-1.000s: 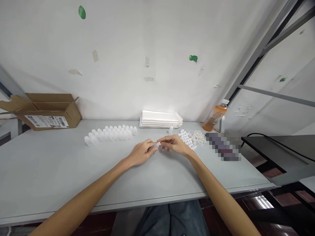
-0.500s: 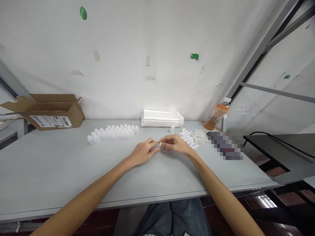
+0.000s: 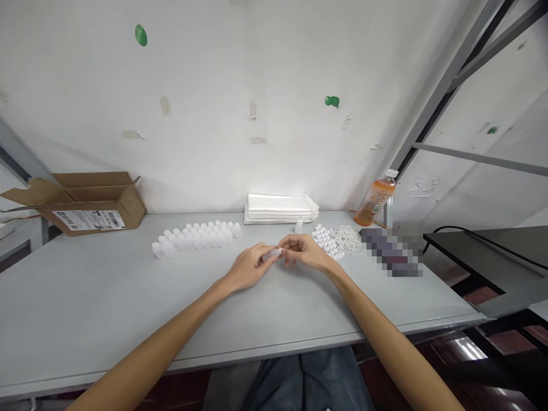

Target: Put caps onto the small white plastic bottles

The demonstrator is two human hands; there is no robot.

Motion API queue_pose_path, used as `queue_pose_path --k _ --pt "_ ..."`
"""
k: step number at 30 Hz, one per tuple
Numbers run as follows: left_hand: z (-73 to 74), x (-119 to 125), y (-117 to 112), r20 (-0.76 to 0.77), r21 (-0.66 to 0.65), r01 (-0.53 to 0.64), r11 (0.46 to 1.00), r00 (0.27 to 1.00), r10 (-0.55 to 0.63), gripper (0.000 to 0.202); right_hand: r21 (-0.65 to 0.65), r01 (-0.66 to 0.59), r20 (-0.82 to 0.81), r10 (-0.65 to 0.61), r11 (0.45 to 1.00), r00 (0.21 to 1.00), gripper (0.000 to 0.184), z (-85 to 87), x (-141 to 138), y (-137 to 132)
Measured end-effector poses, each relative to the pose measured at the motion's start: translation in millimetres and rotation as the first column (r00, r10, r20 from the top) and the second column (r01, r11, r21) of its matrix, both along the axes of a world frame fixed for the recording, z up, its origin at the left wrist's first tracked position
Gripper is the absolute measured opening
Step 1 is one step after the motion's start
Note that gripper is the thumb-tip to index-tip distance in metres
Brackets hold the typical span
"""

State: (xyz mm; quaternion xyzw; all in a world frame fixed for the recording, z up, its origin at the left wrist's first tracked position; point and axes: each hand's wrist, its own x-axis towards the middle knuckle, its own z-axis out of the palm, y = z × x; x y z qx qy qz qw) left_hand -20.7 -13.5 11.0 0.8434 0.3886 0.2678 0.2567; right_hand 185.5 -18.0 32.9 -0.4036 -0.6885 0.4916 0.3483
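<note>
My left hand [image 3: 249,266] is closed around a small translucent squeeze bottle [image 3: 270,254], held on its side just above the table. The bottle's neck points right, toward my right hand [image 3: 305,251]. Thumb and fingers of that hand pinch a small white piece at the neck, which looks like a cap and is partly hidden. Right of it lies a cluster of small white caps with thin metal tips [image 3: 326,240]. Behind my hands a single bottle with a thin tip [image 3: 298,226] stands upright. To the left, several similar bottles [image 3: 194,237] stand in rows.
A stack of white sheets or envelopes [image 3: 278,210] lies against the wall. White looped pieces [image 3: 347,240] are piled beside the caps. An orange drink bottle [image 3: 375,200] and a blurred dark object [image 3: 391,253] are at right. An open cardboard box [image 3: 96,205] sits at back left.
The camera view has tilted slightly, so the background has shifted. Both hands stay at the bottle's neck with almost no visible movement.
</note>
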Motion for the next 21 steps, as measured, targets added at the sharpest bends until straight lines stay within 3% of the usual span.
queue_pose_path --k 7,13,21 --pt "-1.4 0.1 0.3 0.082 -0.03 0.009 1.0 0.997 -0.007 0.033 0.02 -0.019 -0.001 0.019 1.0 1.0 0.035 3.0 -1.3 -2.6" --pt "-5.5 -0.7 -2.1 -0.002 0.054 0.011 0.998 1.0 -0.011 0.03 -0.031 -0.058 -0.035 0.057 0.998 0.998 0.036 -3.0 -2.3 -1.2" --pt "-9.7 -1.4 -1.8 0.092 0.152 0.016 0.988 0.995 -0.03 0.03 -0.027 -0.019 -0.126 0.015 0.999 0.992 0.032 -6.2 -6.7 -2.4"
